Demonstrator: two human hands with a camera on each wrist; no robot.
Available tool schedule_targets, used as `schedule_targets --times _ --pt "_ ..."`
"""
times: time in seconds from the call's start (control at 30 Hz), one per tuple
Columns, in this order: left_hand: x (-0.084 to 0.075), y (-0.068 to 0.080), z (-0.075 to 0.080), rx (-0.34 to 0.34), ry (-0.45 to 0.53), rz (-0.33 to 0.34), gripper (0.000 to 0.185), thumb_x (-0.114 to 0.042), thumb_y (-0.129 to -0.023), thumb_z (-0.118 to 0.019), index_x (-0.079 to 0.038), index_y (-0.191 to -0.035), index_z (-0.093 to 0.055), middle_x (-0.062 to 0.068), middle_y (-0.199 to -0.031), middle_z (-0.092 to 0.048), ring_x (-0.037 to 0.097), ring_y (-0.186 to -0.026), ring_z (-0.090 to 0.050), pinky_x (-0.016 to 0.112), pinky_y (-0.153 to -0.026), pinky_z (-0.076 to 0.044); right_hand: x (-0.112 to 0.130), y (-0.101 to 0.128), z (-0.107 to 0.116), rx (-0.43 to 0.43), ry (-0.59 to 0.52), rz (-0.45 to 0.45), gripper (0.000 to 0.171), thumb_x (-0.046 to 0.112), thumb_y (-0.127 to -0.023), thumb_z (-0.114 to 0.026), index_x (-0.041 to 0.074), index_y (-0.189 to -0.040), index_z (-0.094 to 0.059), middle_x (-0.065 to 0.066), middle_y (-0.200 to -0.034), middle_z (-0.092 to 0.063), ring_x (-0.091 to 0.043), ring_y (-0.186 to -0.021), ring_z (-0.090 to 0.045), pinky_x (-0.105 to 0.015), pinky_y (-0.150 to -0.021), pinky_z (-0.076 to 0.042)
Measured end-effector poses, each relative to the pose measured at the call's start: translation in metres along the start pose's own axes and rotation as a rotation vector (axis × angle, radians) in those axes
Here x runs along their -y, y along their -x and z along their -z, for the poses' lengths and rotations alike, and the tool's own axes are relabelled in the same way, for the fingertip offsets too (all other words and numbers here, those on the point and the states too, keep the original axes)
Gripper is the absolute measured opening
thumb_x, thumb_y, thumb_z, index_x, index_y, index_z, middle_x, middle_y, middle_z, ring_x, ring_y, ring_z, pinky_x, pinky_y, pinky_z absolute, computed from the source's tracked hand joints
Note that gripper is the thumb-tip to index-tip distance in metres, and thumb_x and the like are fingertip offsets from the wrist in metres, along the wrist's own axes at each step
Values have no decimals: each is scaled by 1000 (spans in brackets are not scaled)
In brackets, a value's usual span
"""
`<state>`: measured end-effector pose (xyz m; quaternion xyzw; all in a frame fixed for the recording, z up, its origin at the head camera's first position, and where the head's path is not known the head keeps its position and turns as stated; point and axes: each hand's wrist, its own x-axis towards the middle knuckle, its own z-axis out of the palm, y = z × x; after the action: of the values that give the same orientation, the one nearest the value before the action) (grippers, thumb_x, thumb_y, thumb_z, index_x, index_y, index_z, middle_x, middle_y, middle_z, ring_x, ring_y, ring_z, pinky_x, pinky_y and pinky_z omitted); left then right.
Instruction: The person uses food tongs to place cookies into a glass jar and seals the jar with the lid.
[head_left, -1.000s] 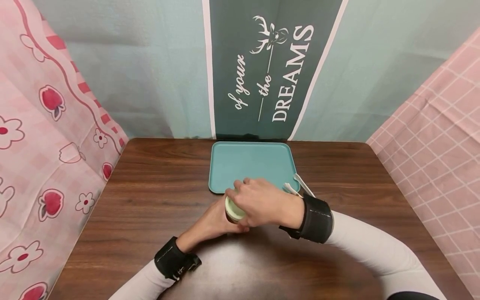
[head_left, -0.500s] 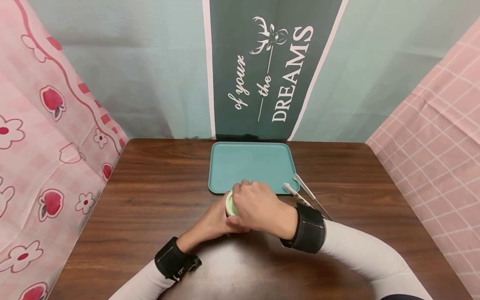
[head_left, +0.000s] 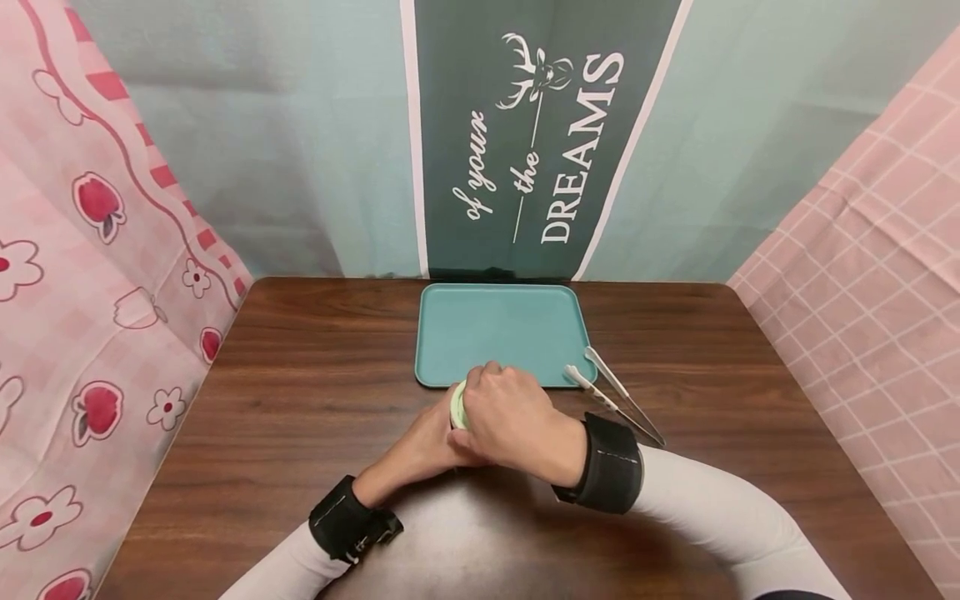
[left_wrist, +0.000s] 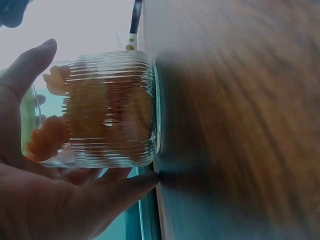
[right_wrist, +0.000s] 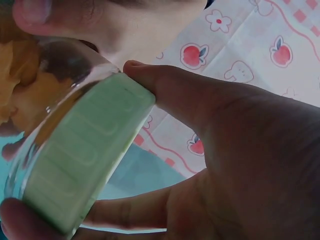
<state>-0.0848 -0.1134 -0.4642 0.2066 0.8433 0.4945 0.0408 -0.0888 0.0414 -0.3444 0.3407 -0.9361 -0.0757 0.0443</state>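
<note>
A clear ribbed jar [left_wrist: 112, 110] with orange and brown pieces inside stands on the wooden table, its body shown in the left wrist view. My left hand [head_left: 420, 442] wraps around it, thumb on one side and fingers on the other. On top sits a pale green lid [right_wrist: 85, 155], with raised ribs along its edge. My right hand [head_left: 513, 417] grips this lid, thumb and fingertips at opposite sides of the rim. From the head view, both hands cover most of the jar, and only a strip of the lid shows.
Behind the hands lies a teal tray [head_left: 502, 333]. Tongs with white tips [head_left: 615, 390] lean on its right front corner, spread apart, their joined end toward my right sleeve. Curtains [head_left: 315, 167] border the table [head_left: 300, 358] at the back and sides.
My right hand has turned on the lid, its wrist swinging left and toward me, which uncovers more of the tongs. My left hand stays in place around the jar.
</note>
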Motion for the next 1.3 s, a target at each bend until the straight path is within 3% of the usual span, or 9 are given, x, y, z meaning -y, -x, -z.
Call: schedule_targets --times 0.2,0.43,0.77,1.0,1.13,1.3 --pt "1 0 -1 -7 14 -14 98 -34 -78 -94 -9 -156 -41 2 -137 -64 15 -113 -64 37 -99 -55 1 1 0 -4 -7 -20 63 60 -85 -80 -2 -96 -69 -9 -75 -57 -28 -65 -65 -40 -56 -59" --pt "10 2 -5 -47 9 -101 87 -38 -82 -90 -4 -149 -45 7 -128 -67 16 -107 -65 37 -89 -56 0 5 -1 -37 6 -2 61 59 -86 -80 -1 -93 -68 -8 -72 -55 -26 -61 -61 -39 -54 -57" --pt "5 1 1 -1 29 7 98 -31 -74 -98 -4 -150 -44 7 -133 -63 19 -113 -64 38 -98 -54 0 6 -5 -97 18 6 69 67 -84 -79 0 -97 -67 -7 -76 -58 -26 -63 -63 -40 -56 -59" --pt "4 6 10 21 92 78 111 -27 -67 -103 -9 -156 -39 7 -142 -59 23 -123 -60 46 -106 -49 -8 9 1 -33 16 -2 92 82 -87 -64 0 -128 -66 -11 -94 -69 -27 -72 -69 -41 -57 -59" --pt "2 14 17 13 35 87 109 -23 -66 -104 -9 -155 -43 10 -148 -58 30 -134 -56 55 -112 -45 -18 12 5 -17 -7 -22 95 84 -90 -54 2 -139 -59 -11 -104 -69 -28 -82 -70 -43 -56 -58" --pt "0 24 28 0 -76 37 101 -25 -69 -102 -8 -152 -47 12 -151 -57 36 -142 -52 60 -114 -43 -34 19 7 -60 -8 -45 91 81 -94 -53 7 -146 -57 -12 -109 -69 -29 -90 -71 -43 -56 -57"
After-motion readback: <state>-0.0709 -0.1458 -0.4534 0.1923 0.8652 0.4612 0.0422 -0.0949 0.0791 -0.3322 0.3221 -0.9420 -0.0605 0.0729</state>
